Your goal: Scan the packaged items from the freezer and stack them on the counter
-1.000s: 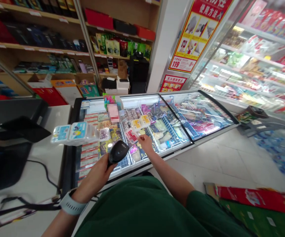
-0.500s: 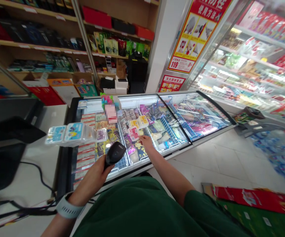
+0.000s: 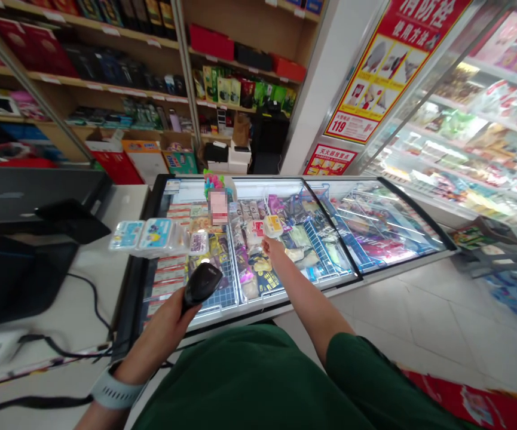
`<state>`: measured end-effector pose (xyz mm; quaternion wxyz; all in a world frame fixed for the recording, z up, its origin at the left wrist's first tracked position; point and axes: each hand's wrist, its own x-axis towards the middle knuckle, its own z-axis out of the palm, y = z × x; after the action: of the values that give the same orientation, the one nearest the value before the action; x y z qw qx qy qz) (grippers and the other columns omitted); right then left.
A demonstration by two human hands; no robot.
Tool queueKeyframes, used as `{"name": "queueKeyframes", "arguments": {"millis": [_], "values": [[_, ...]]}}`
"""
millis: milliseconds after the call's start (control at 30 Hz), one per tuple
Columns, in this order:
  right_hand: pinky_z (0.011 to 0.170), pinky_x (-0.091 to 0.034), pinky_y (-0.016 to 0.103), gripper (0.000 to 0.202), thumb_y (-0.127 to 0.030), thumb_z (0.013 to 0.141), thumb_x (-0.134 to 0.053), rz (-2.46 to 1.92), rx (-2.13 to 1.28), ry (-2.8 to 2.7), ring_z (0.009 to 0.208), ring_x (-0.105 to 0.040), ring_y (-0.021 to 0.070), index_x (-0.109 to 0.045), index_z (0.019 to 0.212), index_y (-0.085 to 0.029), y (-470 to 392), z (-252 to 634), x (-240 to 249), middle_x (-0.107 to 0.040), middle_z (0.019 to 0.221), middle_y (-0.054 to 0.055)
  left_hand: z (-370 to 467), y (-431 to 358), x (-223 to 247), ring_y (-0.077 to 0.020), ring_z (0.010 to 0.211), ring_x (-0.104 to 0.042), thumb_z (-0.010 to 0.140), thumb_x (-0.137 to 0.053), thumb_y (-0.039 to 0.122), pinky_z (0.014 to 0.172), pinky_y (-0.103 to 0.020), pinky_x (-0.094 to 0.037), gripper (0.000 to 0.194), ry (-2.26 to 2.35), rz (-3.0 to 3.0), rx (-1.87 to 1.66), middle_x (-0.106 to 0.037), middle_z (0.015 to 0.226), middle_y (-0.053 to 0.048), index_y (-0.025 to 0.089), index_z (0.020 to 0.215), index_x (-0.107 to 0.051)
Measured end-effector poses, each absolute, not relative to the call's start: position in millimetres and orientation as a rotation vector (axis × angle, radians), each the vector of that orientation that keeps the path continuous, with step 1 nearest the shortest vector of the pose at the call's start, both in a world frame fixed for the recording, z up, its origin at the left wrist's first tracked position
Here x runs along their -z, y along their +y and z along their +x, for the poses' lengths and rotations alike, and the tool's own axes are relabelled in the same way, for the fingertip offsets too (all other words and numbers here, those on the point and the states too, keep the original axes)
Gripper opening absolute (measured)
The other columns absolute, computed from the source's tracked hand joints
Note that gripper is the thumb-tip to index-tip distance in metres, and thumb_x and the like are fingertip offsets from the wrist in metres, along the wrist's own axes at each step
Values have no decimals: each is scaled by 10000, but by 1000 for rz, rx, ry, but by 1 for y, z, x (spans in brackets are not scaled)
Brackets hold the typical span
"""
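My left hand is wrapped round a black handheld scanner, its head pointing right over the glass-topped freezer. My right hand reaches over the glass, its fingers closed at the lower edge of a pack with a red and white label. Touching or close beside that pack is one with a yellow label. Left of them lies a small tub with purplish contents. Clear packs with blue labels sit at the freezer's left end.
A counter with a dark screen and cables is at the left. A blurred-out item with a colourful trim stands at the freezer's back. Shelves of goods rise behind; a chiller is at the right.
The view has shifted, so the scene sits further right. My right hand has moved the red-labelled pack up against the yellow-labelled one. My left hand still holds the scanner, now tilted slightly differently.
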<state>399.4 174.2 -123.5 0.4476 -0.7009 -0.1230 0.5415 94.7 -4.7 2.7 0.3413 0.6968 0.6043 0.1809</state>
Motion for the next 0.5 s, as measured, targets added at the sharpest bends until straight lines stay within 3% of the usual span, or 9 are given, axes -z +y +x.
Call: {"name": "queueKeyframes", "arguments": {"millis": [167, 233, 400, 500], "values": [[526, -473, 172, 180, -293, 918, -588, -1757, -1312, -304, 623, -588, 74, -593, 986, -126, 150, 390, 133, -625, 811, 8, 89, -9, 3, -280, 957, -657, 832, -486, 450, 819, -353, -498, 361, 1593, 1792, -521, -692, 1003, -116, 179, 1060, -551], [499, -446, 156, 165, -290, 907, -597, -1789, -1345, -328, 594, -584, 68, -591, 956, -132, 136, 378, 138, -619, 768, 3, 85, -11, 4, -282, 952, -659, 836, -479, 449, 816, -354, -498, 358, 1605, 1779, -523, -692, 996, -120, 174, 1055, -553], [697, -546, 296, 256, -337, 926, -574, -1888, -1507, -503, 804, -633, 141, -591, 1079, -132, 124, 329, 147, -634, 992, 53, 71, -20, 6, -279, 943, -672, 846, -474, 438, 799, -337, -502, 355, 1668, 1736, -495, -695, 986, -114, 180, 1082, -535], [813, -542, 381, 313, -349, 928, -571, -1930, -1499, -695, 954, -616, 186, -567, 1170, -151, 134, 293, 146, -598, 1138, 76, 59, -27, 5, -271, 929, -679, 853, -468, 440, 787, -328, -507, 339, 1695, 1717, -504, -700, 972, -104, 185, 1065, -537]]}}
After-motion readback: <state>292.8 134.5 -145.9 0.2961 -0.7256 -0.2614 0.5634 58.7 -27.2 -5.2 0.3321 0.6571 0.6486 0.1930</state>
